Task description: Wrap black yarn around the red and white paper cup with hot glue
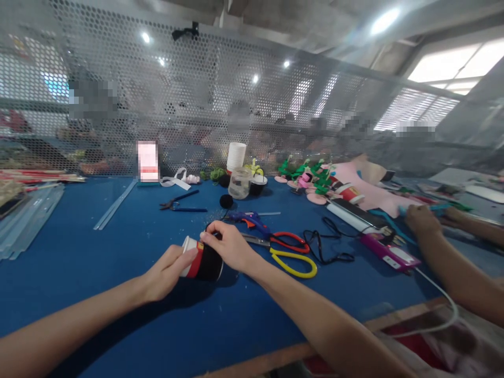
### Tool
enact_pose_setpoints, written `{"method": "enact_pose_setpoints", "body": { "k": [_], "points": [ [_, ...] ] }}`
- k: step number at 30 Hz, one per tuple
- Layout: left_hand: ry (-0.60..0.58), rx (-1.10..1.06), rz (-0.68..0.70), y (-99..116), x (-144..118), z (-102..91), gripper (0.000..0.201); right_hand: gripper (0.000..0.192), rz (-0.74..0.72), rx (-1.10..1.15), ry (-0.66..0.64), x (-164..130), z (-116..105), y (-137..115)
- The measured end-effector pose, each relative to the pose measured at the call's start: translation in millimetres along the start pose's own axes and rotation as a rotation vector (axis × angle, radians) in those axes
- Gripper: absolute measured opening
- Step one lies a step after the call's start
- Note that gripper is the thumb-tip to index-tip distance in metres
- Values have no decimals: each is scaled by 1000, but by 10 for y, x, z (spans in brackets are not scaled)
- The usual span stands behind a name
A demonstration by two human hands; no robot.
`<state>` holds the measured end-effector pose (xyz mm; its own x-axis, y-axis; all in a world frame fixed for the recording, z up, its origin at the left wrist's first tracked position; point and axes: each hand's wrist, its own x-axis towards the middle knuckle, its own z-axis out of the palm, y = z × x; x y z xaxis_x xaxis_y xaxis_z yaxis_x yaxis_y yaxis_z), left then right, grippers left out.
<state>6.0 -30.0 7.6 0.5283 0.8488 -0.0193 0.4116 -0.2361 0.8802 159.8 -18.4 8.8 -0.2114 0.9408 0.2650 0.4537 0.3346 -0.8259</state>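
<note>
Here on my feed, the left hand (167,268) is curled firmly round the pale rim end of a paper cup (208,262), thumb pressed along its red band, and the cup lies tipped over on its side, mouth toward that hand. And the right hand (224,241), look, is mostly closed, thumb and fingertips drawn together right at the cup's upper side; I can't tell whether they grip the cup itself or something thin on it. Just beyond the right hand I've got a small black ball (226,201) and a blue glue gun (252,221), with scissors (270,244) close by on its right, red and yellow loops pointing away from it. Straight ahead of the left hand, blue-handled pliers (191,210) lie spread. Farther off beyond the right hand, a clear jar (239,184) stands before a stack of white cups (236,155). Well to its right, I spot another person's hand (423,220).
</note>
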Motion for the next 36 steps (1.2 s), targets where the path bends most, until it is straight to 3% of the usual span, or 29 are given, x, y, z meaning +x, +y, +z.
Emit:
{"method": "enact_pose_setpoints", "body": {
  "k": [5, 10, 13, 19, 23, 26, 31, 33, 36],
  "points": [
    [15, 33, 48, -29, -10, 3, 39, 15, 2, -2, -7, -12, 31, 12],
    [174, 109, 89, -81, -39, 12, 37, 17, 16, 38, -14, -3, 58, 41],
    [168, 121, 149, -112, -52, 10, 37, 19, 45, 63, -44, 4, 69, 71],
    [175, 103, 202, -132, -19, -46, 36, 43, 134, 258, -114, -2, 69, 90],
    [181, -63, 122, -150, 46, -95, 35, 43, 198, 411, -260, -8, 62, 79],
    [72, -294, -59, -172, 104, -136, 34, 37, 146, 291, -214, 0, 59, 81],
    [75, -737, -320, -162, 163, -193, 30, 36, 84, 83, -188, -7, 95, 91],
    [65, -785, -378, -160, 164, -189, 30, 37, 53, 25, -184, -21, 115, 98],
    [69, -710, -356, -191, 150, -153, 32, 37, -8, 14, -199, -28, 117, 103]
  ]
}}
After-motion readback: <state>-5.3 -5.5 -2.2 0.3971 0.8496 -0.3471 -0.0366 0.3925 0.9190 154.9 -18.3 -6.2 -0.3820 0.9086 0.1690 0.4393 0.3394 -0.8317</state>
